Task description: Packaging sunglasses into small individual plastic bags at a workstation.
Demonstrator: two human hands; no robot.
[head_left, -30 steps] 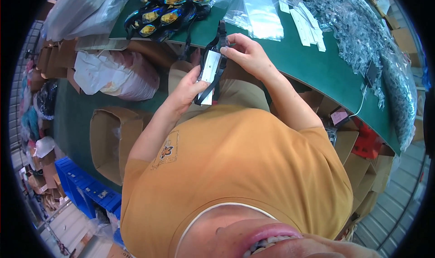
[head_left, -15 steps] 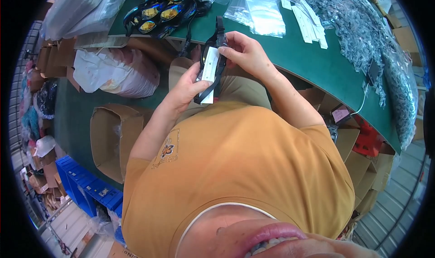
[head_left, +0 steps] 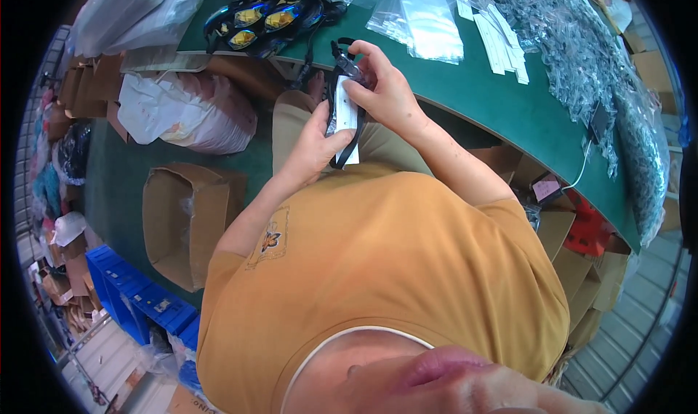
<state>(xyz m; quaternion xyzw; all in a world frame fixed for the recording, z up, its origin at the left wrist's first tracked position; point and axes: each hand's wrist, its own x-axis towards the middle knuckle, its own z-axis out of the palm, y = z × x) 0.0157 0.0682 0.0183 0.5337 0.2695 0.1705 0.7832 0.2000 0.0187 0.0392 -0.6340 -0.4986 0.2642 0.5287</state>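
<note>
Left hand (head_left: 313, 150) grips a white strip (head_left: 345, 108) low down, thumb across its face. Right hand (head_left: 391, 100) pinches the black strap (head_left: 345, 66) near the strip's upper end. Both held over the lap, just off the edge of a green surface (head_left: 509, 123). On the surface: dark goggles with amber lenses (head_left: 280, 17) piled left; clear flat bags (head_left: 429, 32) mid; loose white strips (head_left: 500, 46) right of these; heap of small clear pieces (head_left: 563, 65) farther right. Open carton (head_left: 171, 225) lower left, white sack (head_left: 196, 116) beyond it.
</note>
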